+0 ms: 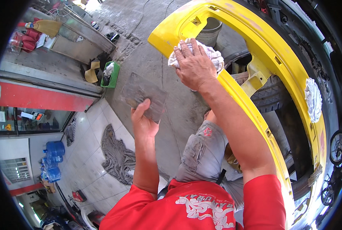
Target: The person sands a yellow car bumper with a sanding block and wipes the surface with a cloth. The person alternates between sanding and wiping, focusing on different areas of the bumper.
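Observation:
My right hand presses on a crumpled white cloth against the upper left of a large yellow panel, likely a bumper, its fingers spread over the cloth. My left hand, left of the panel, grips a thin, square grey sheet with the thumb on its face. A second white cloth rests on the panel's right side, where dull patches show in the paint.
A bucket and tires sit beneath the panel. A green basket stands by a step at left. Dark crumpled fabric lies on white tiles near blue water jugs. Motorbike wheels show at far right.

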